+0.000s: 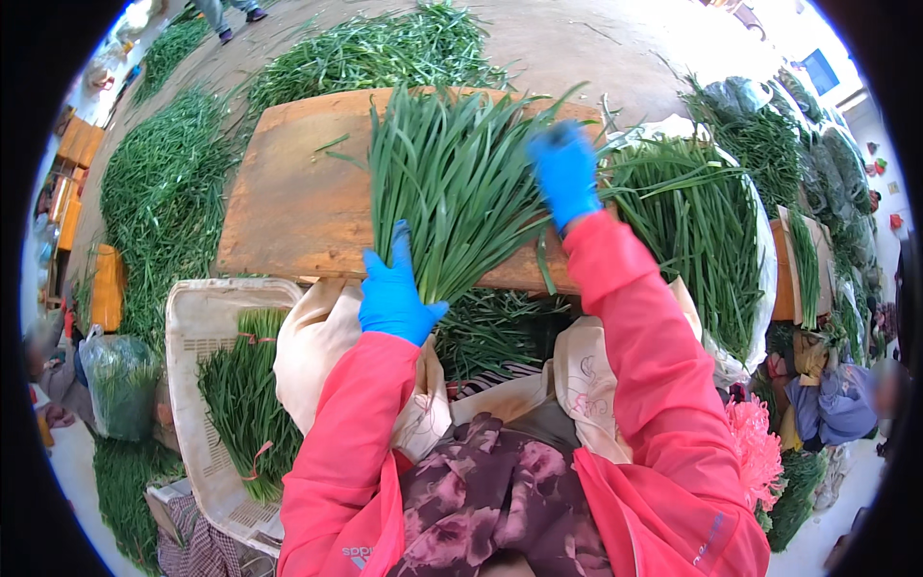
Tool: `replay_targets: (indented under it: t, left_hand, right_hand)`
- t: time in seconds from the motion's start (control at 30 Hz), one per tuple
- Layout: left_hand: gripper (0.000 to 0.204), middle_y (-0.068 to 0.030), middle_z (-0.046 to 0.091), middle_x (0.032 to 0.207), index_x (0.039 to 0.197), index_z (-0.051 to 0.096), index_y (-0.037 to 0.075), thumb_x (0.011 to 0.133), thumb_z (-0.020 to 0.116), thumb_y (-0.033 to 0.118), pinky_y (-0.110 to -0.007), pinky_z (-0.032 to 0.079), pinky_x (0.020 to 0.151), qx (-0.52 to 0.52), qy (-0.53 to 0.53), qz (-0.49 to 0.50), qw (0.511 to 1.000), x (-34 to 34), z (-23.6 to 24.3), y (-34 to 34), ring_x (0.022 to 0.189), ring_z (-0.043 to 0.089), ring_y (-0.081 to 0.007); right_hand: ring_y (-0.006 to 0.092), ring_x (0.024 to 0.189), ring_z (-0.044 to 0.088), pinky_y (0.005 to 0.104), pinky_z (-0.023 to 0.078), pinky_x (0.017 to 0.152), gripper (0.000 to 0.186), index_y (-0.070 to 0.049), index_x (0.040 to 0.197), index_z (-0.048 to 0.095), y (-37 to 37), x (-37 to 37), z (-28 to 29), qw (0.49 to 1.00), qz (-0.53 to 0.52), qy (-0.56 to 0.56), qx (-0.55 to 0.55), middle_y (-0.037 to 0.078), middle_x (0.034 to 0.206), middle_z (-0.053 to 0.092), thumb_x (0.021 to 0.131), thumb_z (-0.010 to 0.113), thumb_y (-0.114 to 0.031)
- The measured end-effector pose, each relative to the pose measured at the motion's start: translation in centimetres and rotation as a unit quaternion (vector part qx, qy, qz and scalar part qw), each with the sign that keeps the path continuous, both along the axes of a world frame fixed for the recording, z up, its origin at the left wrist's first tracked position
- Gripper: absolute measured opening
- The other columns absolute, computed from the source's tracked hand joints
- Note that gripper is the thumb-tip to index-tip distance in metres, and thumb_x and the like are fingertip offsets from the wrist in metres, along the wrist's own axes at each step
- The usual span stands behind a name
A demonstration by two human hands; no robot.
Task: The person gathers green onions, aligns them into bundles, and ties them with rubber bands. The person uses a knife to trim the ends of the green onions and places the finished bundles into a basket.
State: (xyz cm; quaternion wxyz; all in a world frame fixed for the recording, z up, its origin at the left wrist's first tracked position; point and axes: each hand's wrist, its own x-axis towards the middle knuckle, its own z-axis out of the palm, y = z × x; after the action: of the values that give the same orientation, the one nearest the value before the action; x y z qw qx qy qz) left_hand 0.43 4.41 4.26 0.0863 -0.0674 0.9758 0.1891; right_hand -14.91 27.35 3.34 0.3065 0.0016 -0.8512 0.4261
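Note:
A loose bunch of long green leafy stalks [461,173] lies across the worn wooden board [288,192], stem ends toward me. My left hand [394,303], in a blue glove, is at the lower left of the bunch, thumb and fingers spread against its stems. Just beyond the bunch's right side, my right hand [562,173], also blue-gloved, is raised near the leaf tips; motion blurs its fingers, so I cannot make out whether it holds anything.
A white-wrapped heap of greens [692,250] borders the board at right. A plastic crate [187,365] with banded bundles [240,404] stands lower left. Piles of greens [163,192] cover much floor; bagged greens [836,163] line the right. A person's legs [216,19] show top left.

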Motion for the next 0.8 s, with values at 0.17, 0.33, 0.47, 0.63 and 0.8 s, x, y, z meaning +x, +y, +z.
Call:
replay_targets:
  t: [0.17, 0.33, 0.47, 0.63, 0.8]
  left_hand:
    - [0.125, -0.0339, 0.027, 0.136, 0.15, 0.007, 0.022, 0.054, 0.088, 0.026, -0.047, 0.048, 0.088, 0.024, 0.013, -0.005, 1.0, 0.1, -0.3, -0.3, 0.101, 0.054, -0.0472]
    - [0.125, -0.0354, 0.025, 0.137, 0.149, 0.006, 0.021, 0.054, 0.087, 0.026, -0.047, 0.045, 0.093, 0.036, 0.013, -0.009, 0.999, -0.3, -0.4, 0.0, 0.107, 0.05, -0.0498]
    - [0.125, -0.037, 0.022, 0.139, 0.15, 0.006, 0.022, 0.055, 0.087, 0.027, -0.047, 0.046, 0.092, 0.019, 0.009, 0.005, 1.0, 0.1, -0.4, -0.3, 0.106, 0.051, -0.0503]
    - [0.126, -0.0379, 0.021, 0.14, 0.15, 0.004, 0.022, 0.055, 0.087, 0.028, -0.047, 0.047, 0.09, 0.038, 0.01, -0.02, 0.999, -0.1, -0.5, -0.5, 0.106, 0.052, -0.049]
    - [0.129, -0.0345, 0.026, 0.137, 0.149, 0.006, 0.018, 0.051, 0.088, 0.029, -0.048, 0.045, 0.094, 0.033, 0.003, -0.003, 0.999, 0.1, -0.7, -0.5, 0.112, 0.047, -0.0493]
  right_hand:
    - [0.0168, 0.067, 0.059, 0.0318, 0.048, 0.063, 0.015, -0.006, 0.093, 0.067, 12.5, -5.3, 0.9, 0.987, 0.068, -0.121, -0.083, 0.009, 0.084, 0.068, 0.086, 0.06, -0.018]
    - [0.0316, 0.104, 0.061, 0.0428, 0.05, 0.084, 0.038, -0.026, 0.12, 0.061, 17.3, -4.7, -3.5, 0.875, 0.072, -0.232, 0.419, 0.014, 0.124, 0.057, 0.088, 0.048, -0.009]
    - [0.0339, 0.096, 0.062, 0.0439, 0.049, 0.078, 0.025, -0.022, 0.107, 0.064, 14.9, -6.2, -2.1, 0.823, 0.07, -0.298, 0.479, 0.016, 0.106, 0.063, 0.087, 0.049, -0.02]
    - [0.0379, 0.097, 0.06, 0.0464, 0.047, 0.084, 0.027, -0.008, 0.113, 0.059, 18.3, -11.9, 1.3, 0.942, -0.057, -0.17, 0.282, 0.023, 0.104, 0.062, 0.087, 0.054, -0.012]
    - [0.0364, 0.108, 0.057, 0.0455, 0.049, 0.086, 0.054, -0.013, 0.137, 0.039, 17.5, -11.9, 5.7, 0.846, -0.194, 0.003, 0.496, 0.02, 0.137, 0.043, 0.084, 0.051, -0.008]
